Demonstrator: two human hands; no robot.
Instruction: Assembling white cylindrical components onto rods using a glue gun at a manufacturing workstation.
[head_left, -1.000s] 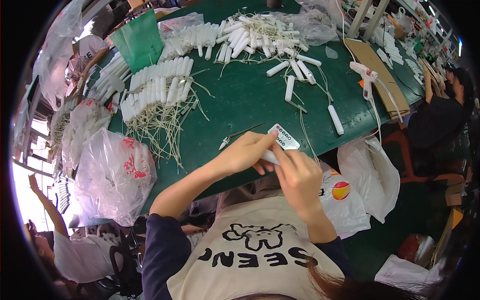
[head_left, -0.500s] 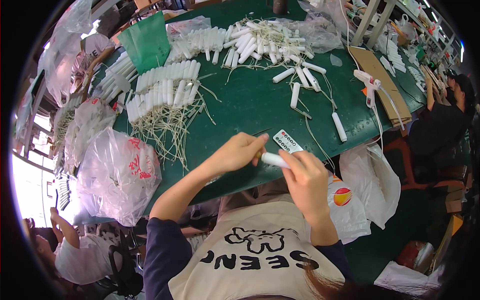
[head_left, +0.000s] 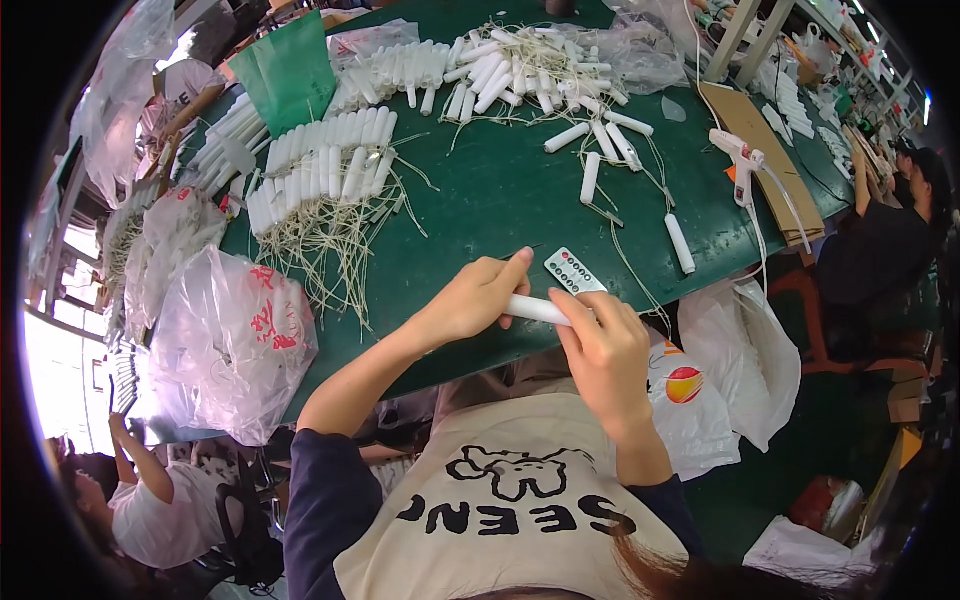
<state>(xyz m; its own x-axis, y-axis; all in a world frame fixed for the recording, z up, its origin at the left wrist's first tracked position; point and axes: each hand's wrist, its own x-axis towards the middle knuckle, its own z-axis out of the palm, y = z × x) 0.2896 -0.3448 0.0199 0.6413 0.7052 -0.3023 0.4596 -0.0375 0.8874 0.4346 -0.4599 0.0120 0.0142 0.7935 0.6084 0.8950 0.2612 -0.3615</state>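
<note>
From where I stand, the white tube (head_left: 537,310) is above the near edge of the green surface (head_left: 470,210), lying nearly level between the person's two hands. The right hand (head_left: 606,338) closes its thumb and fingers around one end, seemingly to steady it. The left hand (head_left: 488,298) is curled at the other end, thumb out; whether it grips the tube or something tucked inside, I can't tell. The remote (head_left: 573,272) lies just beyond the right hand, probably for easy reach. Farther left, a bundle of tubes (head_left: 325,165) sits in rows, cords (head_left: 310,255) trailing nearward, perhaps against tangling. The glue gun (head_left: 740,160) rests off right, apparently out of the way.
</note>
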